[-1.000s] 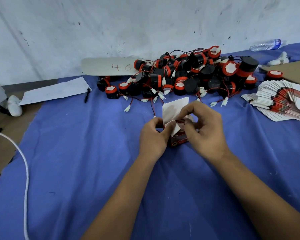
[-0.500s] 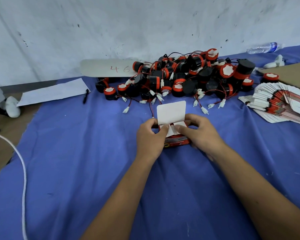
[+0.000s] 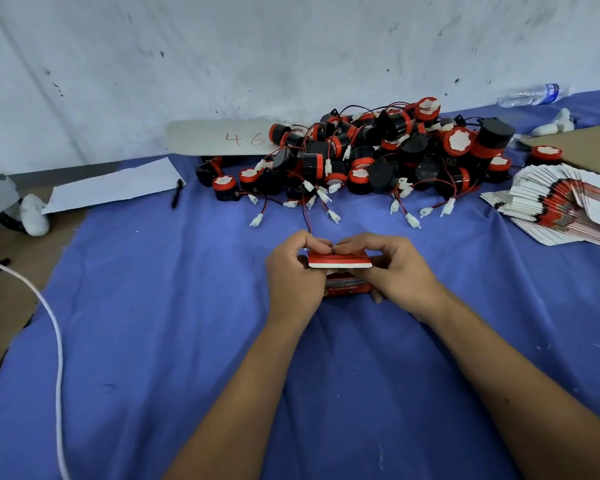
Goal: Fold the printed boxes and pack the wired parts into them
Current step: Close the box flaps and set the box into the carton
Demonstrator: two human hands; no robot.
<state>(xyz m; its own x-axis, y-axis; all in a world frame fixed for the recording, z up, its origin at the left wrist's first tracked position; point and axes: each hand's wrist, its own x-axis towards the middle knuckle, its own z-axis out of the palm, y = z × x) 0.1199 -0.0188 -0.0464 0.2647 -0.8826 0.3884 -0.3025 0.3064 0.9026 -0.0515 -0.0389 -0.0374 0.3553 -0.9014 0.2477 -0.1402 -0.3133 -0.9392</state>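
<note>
Closing the top flap of the little red box

The left hand (image 3: 293, 271) and right hand (image 3: 392, 268) both pinch the red printed box (image 3: 343, 271) on the blue cloth (image 3: 153, 323), near the pile of wired parts (image 3: 378, 157). Press the flap down evenly, and tuck its edge inside so it doesn't bend.

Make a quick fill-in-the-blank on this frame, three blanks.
1. Both hands, left hand and right hand, hold a small red ____.
2. The cloth covering the table is ____.
3. The number on the card by the wall is ____.

Missing words: box; blue; 46
</note>
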